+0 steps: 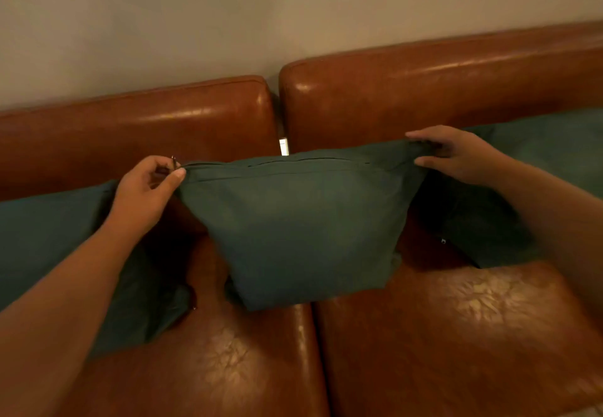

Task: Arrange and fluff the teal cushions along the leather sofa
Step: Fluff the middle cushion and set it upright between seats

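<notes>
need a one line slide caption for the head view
Left hand and right hand pinch the top corners of the middle teal cushion on the leather sofa, between two more cushions.

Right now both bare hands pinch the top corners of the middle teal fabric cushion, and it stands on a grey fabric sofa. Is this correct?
Not quite: the sofa is brown leather, not grey fabric. The head view shows it. The left hand and the right hand do pinch the top corners of the middle teal cushion.
</notes>
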`<state>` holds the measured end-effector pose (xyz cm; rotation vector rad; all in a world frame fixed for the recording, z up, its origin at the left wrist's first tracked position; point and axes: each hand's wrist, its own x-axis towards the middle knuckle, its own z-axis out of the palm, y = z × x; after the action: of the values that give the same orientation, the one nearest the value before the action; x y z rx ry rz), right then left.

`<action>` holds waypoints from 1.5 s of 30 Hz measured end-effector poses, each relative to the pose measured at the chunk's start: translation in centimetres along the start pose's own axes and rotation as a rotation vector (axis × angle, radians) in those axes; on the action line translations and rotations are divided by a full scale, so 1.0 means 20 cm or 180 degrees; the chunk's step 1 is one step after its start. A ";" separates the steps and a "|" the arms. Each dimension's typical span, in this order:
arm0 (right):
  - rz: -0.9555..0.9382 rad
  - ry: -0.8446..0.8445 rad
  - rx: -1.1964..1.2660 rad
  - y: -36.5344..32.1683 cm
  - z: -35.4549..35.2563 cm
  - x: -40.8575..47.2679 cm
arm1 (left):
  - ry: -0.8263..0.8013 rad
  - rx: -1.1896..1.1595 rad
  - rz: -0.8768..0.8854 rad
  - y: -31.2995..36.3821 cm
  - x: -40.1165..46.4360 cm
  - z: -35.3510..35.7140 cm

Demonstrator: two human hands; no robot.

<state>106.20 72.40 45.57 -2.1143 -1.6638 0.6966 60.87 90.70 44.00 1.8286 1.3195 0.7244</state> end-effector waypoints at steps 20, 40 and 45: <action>0.0017 0.2092 -0.0127 -0.25 0.65 -0.18 | 0.1178 0.1326 0.0383 0.17 -0.27 0.35; -0.0090 0.1545 -0.1676 -0.52 0.92 0.22 | 0.0454 0.3220 0.1400 0.02 -0.13 0.85; -0.0085 0.1590 -0.1748 -0.51 0.92 0.28 | 0.0501 0.3187 0.1386 -0.02 -0.07 0.88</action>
<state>88.45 79.86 35.39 -2.3403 -1.7023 -0.3320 74.17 85.02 33.78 2.9690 1.5441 0.4325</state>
